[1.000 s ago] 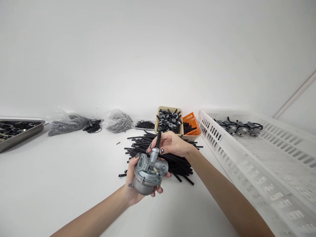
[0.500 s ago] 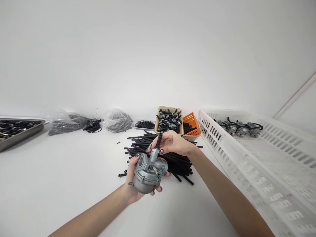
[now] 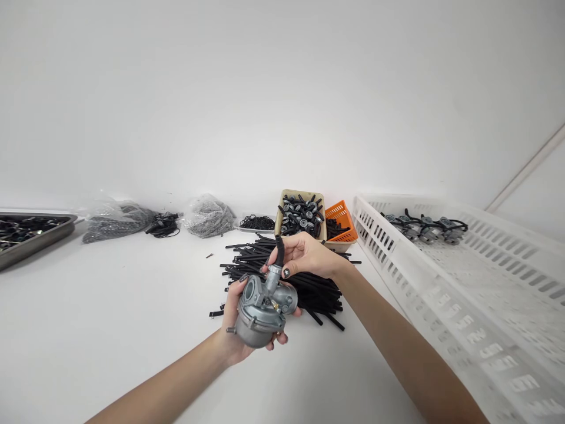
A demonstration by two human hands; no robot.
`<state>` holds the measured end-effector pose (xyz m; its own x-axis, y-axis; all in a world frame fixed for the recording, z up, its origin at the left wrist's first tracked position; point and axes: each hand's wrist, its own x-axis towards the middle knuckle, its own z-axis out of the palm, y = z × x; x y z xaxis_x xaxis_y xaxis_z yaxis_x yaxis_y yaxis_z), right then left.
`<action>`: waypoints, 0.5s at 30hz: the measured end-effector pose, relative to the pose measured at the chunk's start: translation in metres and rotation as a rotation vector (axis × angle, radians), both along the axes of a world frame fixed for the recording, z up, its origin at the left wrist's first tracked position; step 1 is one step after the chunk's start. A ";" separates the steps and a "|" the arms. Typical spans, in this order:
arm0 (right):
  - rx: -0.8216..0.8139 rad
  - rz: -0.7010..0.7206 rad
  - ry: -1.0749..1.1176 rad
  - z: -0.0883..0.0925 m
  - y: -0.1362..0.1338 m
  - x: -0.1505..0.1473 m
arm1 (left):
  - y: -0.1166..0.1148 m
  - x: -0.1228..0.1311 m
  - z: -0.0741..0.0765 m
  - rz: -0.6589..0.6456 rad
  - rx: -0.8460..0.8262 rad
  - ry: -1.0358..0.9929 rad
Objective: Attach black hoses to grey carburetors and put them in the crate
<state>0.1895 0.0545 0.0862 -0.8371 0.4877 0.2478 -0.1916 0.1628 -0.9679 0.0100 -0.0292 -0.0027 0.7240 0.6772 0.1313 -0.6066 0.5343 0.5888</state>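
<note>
Working before a plain white wall (image 3: 265,100), over a white tabletop (image 3: 132,306). Cradling a carburetor (image 3: 260,315), slightly tilted, in the left hand (image 3: 230,348), clear of the tabletop and in front of a loose pile of black hoses (image 3: 315,294). Pinching the base of a black rubber boot (image 3: 279,249), at the metal cap (image 3: 275,270), in the right hand (image 3: 312,257). Looks like the step of fitting or screwing down that cap; cannot tell how far seated at this small size. Probably calls next for steadying the carburetor and turning squarely.
</note>
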 end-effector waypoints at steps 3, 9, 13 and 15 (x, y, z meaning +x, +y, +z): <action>-0.031 -0.023 0.002 0.000 -0.001 -0.002 | 0.001 0.000 -0.001 0.010 0.010 -0.001; -0.103 -0.108 0.013 0.001 -0.006 -0.006 | 0.003 -0.002 0.001 0.069 0.018 0.046; -0.099 -0.166 0.003 0.005 -0.011 -0.009 | 0.003 -0.004 0.005 0.137 0.045 0.088; -0.097 -0.182 -0.011 0.009 -0.014 -0.010 | 0.002 -0.004 0.007 0.185 0.071 0.109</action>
<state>0.1797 0.0401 0.0950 -0.7355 0.6522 0.1837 -0.1571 0.0995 -0.9826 0.0061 -0.0267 0.0046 0.6012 0.7913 0.1114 -0.6209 0.3748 0.6884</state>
